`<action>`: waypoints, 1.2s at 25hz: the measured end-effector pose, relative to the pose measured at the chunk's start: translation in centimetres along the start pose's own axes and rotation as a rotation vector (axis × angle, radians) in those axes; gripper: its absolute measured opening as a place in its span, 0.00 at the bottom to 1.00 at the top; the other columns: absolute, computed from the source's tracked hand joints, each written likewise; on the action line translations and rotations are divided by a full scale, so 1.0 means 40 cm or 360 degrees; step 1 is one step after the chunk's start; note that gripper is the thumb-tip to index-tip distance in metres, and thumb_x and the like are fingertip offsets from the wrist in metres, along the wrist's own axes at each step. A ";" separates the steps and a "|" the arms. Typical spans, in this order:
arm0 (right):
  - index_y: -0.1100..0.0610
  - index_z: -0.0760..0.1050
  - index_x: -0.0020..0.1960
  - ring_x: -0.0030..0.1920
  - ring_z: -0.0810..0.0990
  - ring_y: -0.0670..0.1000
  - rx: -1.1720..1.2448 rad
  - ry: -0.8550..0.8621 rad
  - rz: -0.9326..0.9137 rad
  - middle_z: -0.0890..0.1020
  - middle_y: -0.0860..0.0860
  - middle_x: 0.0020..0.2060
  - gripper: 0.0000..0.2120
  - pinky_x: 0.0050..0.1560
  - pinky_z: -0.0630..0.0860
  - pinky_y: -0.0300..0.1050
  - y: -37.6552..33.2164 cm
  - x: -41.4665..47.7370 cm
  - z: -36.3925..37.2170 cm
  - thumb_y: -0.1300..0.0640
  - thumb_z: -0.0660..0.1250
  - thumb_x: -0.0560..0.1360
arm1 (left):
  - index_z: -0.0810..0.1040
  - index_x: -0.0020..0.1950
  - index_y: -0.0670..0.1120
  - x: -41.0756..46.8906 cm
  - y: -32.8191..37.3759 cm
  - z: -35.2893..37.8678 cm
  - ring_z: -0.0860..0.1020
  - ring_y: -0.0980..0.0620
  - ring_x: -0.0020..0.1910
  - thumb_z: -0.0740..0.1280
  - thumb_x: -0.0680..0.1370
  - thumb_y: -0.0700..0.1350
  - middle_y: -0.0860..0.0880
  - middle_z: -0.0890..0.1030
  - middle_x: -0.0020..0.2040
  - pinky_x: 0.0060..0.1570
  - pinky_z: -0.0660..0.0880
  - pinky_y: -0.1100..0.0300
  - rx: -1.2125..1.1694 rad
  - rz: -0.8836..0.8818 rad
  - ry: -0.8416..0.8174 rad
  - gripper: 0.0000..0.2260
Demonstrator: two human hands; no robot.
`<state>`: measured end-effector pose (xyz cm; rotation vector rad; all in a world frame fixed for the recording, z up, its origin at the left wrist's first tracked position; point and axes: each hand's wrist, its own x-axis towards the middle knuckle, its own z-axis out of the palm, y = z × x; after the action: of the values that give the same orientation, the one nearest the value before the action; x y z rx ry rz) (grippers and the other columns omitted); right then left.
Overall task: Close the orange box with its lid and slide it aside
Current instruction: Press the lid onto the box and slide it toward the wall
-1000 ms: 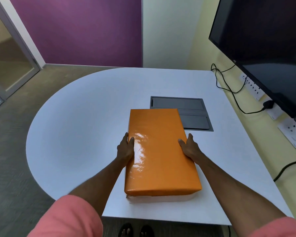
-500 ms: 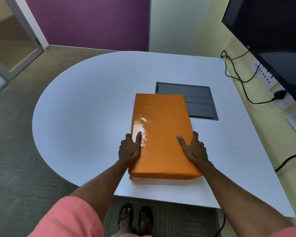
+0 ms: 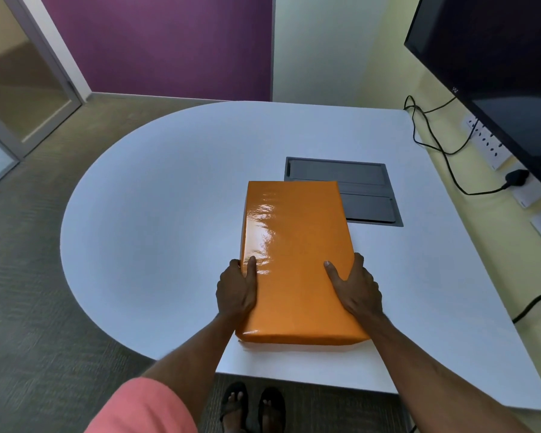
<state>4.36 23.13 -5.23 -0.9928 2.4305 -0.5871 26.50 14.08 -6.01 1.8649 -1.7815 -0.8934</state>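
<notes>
The left hand [image 3: 236, 290] clasps the orange box's [image 3: 297, 264] left edge, thumb lying on the lid. The box sits lidded near the counter's [image 3: 169, 220] front edge. The right hand [image 3: 358, 287] clasps its right edge.

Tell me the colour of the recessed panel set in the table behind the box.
Dark grey panel, flush in the white table; the head view shows it.

One view only — a wide-angle camera on the person's head, looking forward and steeply down over the white counter [image 3: 169, 245]. It sits close above the near edge; the counter stretches toward 12 o'clock, a dark screen [image 3: 497, 73] at 2 o'clock — lines bow outward.
</notes>
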 end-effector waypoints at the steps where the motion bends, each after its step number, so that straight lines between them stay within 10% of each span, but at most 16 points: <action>1: 0.52 0.53 0.74 0.63 0.76 0.64 0.0012 -0.0018 0.0017 0.73 0.58 0.68 0.40 0.61 0.73 0.63 0.000 0.002 -0.001 0.29 0.57 0.71 | 0.72 0.64 0.43 0.002 -0.001 0.000 0.81 0.41 0.55 0.53 0.79 0.63 0.42 0.81 0.59 0.56 0.76 0.46 0.0008 0.0000 -0.0010 0.27; 7: 0.50 0.45 0.78 0.74 0.63 0.63 0.0025 0.0009 0.0018 0.59 0.57 0.77 0.45 0.68 0.65 0.67 -0.022 0.029 -0.015 0.29 0.57 0.71 | 0.59 0.73 0.46 0.047 0.011 -0.004 0.74 0.38 0.66 0.58 0.73 0.70 0.42 0.71 0.71 0.62 0.72 0.41 0.0057 -0.0053 -0.0177 0.38; 14: 0.54 0.42 0.79 0.80 0.44 0.56 -0.0240 -0.0074 -0.0297 0.44 0.53 0.80 0.44 0.74 0.58 0.63 -0.157 0.162 -0.047 0.33 0.58 0.75 | 0.45 0.80 0.47 0.203 0.130 -0.002 0.45 0.44 0.80 0.53 0.75 0.69 0.46 0.43 0.81 0.73 0.54 0.39 0.0558 0.0457 -0.0378 0.41; 30: 0.58 0.49 0.78 0.79 0.47 0.58 -0.0432 -0.0260 -0.0269 0.48 0.55 0.80 0.42 0.75 0.58 0.62 -0.221 0.243 -0.039 0.37 0.61 0.75 | 0.45 0.80 0.47 0.268 0.158 0.035 0.42 0.45 0.80 0.53 0.72 0.73 0.46 0.43 0.81 0.74 0.46 0.38 0.0698 0.0504 -0.0542 0.45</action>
<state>2.04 10.64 -1.57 -1.3115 2.3349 -0.2207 20.70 3.05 -4.48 1.6597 -2.5684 -0.7782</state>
